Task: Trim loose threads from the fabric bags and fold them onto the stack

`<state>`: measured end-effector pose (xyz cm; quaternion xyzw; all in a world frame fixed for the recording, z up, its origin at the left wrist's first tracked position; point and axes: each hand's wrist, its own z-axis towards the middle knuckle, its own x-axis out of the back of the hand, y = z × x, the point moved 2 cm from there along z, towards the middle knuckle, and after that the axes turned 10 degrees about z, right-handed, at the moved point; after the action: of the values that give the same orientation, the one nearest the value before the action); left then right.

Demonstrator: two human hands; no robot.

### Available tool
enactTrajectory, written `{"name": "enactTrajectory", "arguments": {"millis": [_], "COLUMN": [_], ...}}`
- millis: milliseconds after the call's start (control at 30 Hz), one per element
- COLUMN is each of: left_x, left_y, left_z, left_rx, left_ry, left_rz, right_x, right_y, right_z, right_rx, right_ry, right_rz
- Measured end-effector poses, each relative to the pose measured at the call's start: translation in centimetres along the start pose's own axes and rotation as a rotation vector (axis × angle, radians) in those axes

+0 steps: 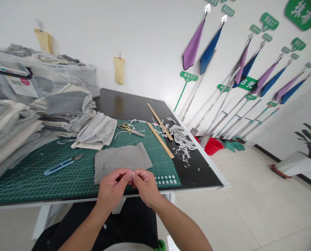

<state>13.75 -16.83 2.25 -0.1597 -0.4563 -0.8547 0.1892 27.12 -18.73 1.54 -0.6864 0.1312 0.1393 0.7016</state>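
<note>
My left hand (113, 186) and my right hand (145, 184) meet at the front edge of the table, fingertips pinched together. Between them is a tiny whitish bit, too small to make out. Just beyond my hands a grey cloth piece (122, 158) lies flat on the green cutting mat (74, 181). Blue-handled snips (62, 165) rest on the mat to the left. Gold-handled scissors (130, 129) lie behind the cloth, near thin white strips.
Stacked grey and cream cloths (63, 111) and a clear plastic box (89, 78) fill the left side. Two wooden rulers (160, 139) and a heap of white scraps (183, 137) lie at right. Mops and a red bucket (213, 146) stand beyond the table.
</note>
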Motion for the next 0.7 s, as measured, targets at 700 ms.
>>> {"name": "enactTrajectory", "arguments": {"millis": [700], "left_x": [0.1], "left_y": [0.6], "left_z": [-1.0], "left_rx": [-0.334], "left_ry": [0.014], "left_rz": [0.330], "right_x": [0.5], "right_y": [1.9], "right_z": [0.4], "right_rx": [-0.001], "right_ry": [0.067], "right_rz": [0.178]}}
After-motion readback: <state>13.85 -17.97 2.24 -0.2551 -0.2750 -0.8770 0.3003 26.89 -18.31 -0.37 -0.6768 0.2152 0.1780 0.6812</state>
